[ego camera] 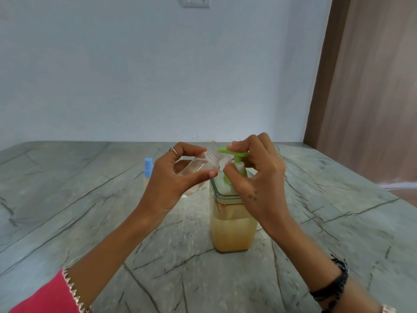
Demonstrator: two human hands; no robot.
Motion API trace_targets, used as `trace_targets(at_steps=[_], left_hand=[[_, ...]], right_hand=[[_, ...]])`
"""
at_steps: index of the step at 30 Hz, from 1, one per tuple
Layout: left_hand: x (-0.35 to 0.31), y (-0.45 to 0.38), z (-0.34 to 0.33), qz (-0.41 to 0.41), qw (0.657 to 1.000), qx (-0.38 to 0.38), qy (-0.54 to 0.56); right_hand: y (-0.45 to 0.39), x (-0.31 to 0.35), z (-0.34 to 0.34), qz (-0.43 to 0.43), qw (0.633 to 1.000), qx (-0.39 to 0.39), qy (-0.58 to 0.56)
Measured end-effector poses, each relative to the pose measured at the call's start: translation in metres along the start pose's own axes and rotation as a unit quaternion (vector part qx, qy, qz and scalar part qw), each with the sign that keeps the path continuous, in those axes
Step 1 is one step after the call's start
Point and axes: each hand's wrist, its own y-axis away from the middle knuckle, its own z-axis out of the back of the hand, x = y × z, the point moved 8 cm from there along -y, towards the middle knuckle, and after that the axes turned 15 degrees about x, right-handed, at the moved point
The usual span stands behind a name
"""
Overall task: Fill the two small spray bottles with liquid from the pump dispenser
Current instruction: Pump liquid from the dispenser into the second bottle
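A square clear pump dispenser [232,227] about half full of orange-yellow liquid stands on the marble table, topped by a green pump head [234,153]. My right hand [257,177] has fingers on top of the pump head and the thumb at its neck. My left hand [176,175] holds a small clear uncapped spray bottle [203,164], tilted, with its threaded mouth right at the green nozzle tip. A second small bottle with a blue cap [148,171] stands upright behind my left hand, partly hidden.
The grey veined marble table [90,211] reaches back to a pale blue wall. A brown wooden panel [372,98] rises at the right. A white switch plate [195,2] sits high on the wall.
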Motion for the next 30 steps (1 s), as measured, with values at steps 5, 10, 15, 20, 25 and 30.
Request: trace_targets(at_steps=[5,10,15,20,25,30], left_hand=[[-0.001,0.000,0.000,-0.005,1.000,-0.001,0.008],[0.001,0.000,0.000,-0.006,1.000,-0.003,0.006],[0.000,0.000,0.000,-0.003,1.000,-0.002,0.001],[0.000,0.000,0.000,0.001,1.000,-0.004,-0.003],[-0.001,0.001,0.000,0.006,1.000,-0.003,-0.007],[-0.001,0.002,-0.001,0.012,1.000,-0.007,-0.017]], right_hand=[[0.006,-0.008,-0.004,-0.004,0.999,0.018,-0.044],[0.013,-0.021,-0.015,-0.049,0.986,0.080,-0.140],[0.012,-0.021,-0.017,-0.085,0.974,0.118,-0.172],[0.010,-0.014,-0.015,-0.088,0.968,0.126,-0.196],[0.008,-0.012,-0.013,-0.084,0.968,0.096,-0.215],[0.006,-0.017,-0.011,-0.115,0.965,0.079,-0.222]])
